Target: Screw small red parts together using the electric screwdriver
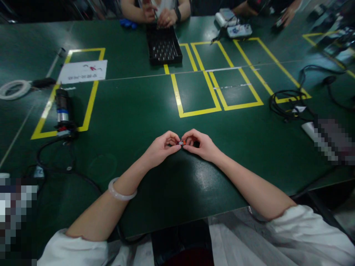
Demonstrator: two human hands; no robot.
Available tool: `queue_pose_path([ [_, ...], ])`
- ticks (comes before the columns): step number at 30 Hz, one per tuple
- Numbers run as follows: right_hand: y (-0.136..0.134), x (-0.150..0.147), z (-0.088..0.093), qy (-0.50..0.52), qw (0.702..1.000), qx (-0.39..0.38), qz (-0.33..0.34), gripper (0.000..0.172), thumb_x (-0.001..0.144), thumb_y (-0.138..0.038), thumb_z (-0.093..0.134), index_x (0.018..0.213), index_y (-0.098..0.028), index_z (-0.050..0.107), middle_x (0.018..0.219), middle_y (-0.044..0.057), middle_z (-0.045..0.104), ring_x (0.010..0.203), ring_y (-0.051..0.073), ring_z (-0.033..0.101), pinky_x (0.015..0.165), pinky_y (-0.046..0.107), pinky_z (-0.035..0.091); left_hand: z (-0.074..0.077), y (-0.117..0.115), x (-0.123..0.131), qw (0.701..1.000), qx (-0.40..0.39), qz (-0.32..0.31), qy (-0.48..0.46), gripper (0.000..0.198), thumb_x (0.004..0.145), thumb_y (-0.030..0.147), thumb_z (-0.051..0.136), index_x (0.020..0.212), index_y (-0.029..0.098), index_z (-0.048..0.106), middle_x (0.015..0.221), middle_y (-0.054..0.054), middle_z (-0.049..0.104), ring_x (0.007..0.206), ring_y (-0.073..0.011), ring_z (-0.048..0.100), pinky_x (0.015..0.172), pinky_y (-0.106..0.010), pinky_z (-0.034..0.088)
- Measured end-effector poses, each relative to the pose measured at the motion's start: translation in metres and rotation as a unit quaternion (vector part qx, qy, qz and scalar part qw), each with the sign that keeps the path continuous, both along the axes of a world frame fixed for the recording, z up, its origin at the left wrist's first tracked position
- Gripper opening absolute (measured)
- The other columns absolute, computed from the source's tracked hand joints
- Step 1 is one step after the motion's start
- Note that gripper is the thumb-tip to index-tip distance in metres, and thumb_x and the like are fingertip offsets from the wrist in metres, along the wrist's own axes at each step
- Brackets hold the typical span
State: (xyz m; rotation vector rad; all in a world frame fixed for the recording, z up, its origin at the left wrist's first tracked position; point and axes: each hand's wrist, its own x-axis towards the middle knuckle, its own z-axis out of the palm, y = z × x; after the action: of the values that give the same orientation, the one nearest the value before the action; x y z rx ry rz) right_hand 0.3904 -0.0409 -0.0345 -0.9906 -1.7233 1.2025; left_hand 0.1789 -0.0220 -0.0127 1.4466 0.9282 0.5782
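Note:
A tiny part (pixel 181 143), silvery with some orange and red, is held just above or on the green table (pixel 133 122), at the middle of the view. My left hand (pixel 163 147) pinches its left side between thumb and fingertips. From the right, my right hand (pixel 200 145) grips the orange end in the same way. The fingertips of both hands nearly meet around the part. Its exact shape is too small to make out.
Across the table, a person's hands (pixel 163 16) are behind a black tray (pixel 165 57) of small pieces. A corded tool (pixel 63 109) and a paper sign (pixel 83 71) lie left; coiled cable (pixel 288 105) lies right. Yellow tape marks rectangles (pixel 199 111).

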Motion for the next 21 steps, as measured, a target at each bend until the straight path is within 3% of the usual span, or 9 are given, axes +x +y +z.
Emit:
queue_pose_path([
  [13,-0.0004,0.0015,0.0025,-0.058,0.996,0.06,0.011,0.014,0.087,-0.021,0.065,0.1,-0.02,0.063,0.093,0.002,0.065,0.075,0.013,0.061,0.068,0.027,0.048,-0.0013,0.0002,0.0,1.0,0.004,-0.006,0.007,0.029,0.08,0.03,0.073,0.098,0.015,0.056,0.095,-0.004,0.062,0.087,-0.0138,0.061,0.082,-0.028,0.049],
  [21,0.0043,0.0021,-0.0028,0.008,0.999,-0.03,-0.008,0.019,0.085,-0.031,0.067,0.099,-0.019,0.061,0.083,0.001,0.065,0.07,0.012,0.059,0.064,0.026,0.048,-0.0054,0.0046,-0.0019,0.999,-0.031,0.008,-0.017,0.039,0.087,0.042,0.064,0.114,0.015,0.054,0.092,-0.004,0.063,0.083,-0.0149,0.064,0.076,-0.029,0.053],
])
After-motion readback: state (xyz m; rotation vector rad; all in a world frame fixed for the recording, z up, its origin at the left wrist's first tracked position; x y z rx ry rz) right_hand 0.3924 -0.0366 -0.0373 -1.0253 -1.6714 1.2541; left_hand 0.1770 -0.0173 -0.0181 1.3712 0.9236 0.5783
